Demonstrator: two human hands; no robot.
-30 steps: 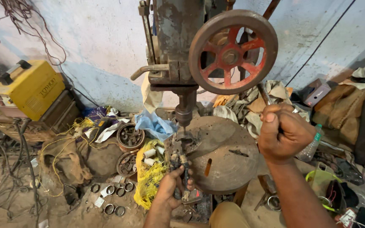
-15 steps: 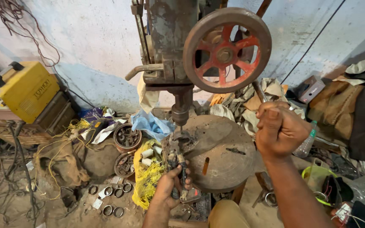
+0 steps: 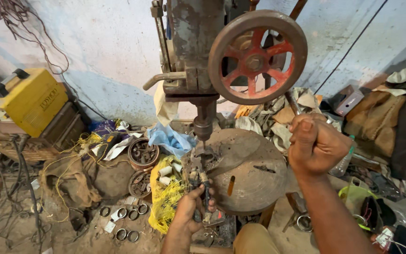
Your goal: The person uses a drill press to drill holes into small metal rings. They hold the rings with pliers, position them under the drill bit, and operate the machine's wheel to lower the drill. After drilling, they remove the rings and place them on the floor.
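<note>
A rusty drill press stands in front of me, with a big red-spoked wheel on its side. Its bit points down at a small metal workpiece on the edge of the round rusty table. My left hand grips locking pliers that clamp the workpiece under the bit. My right hand is closed around the feed lever that runs up toward the wheel.
A yellow welding machine sits at the left on a shelf. Bowls of metal parts, a yellow sack, a blue bag and several steel rings lie on the dirt floor. Rags and boxes pile at the right.
My right hand has pulled the feed lever down a little and the drill chuck has come lower toward the workpiece. My left hand stays on the pliers.
</note>
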